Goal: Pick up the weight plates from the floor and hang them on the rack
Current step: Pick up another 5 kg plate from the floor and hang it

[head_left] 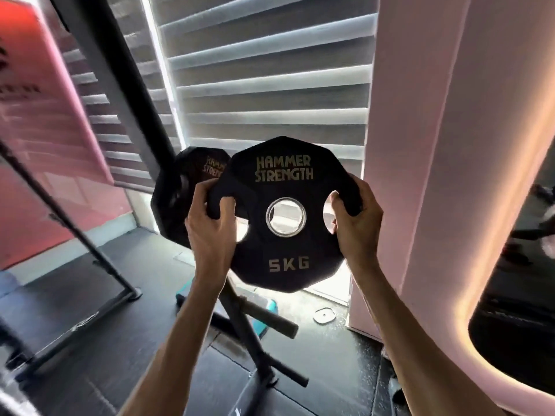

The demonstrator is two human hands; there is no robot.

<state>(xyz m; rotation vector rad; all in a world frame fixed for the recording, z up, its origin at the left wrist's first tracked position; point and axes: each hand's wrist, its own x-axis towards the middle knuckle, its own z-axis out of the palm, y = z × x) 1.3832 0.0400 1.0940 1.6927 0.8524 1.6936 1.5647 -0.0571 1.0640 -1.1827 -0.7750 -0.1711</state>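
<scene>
I hold a black 5 kg weight plate (285, 247) upright in front of me, with gold lettering and a metal-ringed centre hole. My left hand (210, 232) grips its left handle slot and my right hand (356, 223) grips its right handle slot. Behind it to the left, a larger black plate (177, 199) hangs on the black rack (240, 319). The rack's post runs down below the held plate, and a bare peg (270, 318) sticks out low on the right. The upper part of the rack is hidden behind the plates.
A slanted black machine frame (120, 94) crosses the left side. Window blinds (270, 85) fill the back, and a pink column (420, 175) stands at the right. A small silver disc (324, 315) lies on the dark floor near the column.
</scene>
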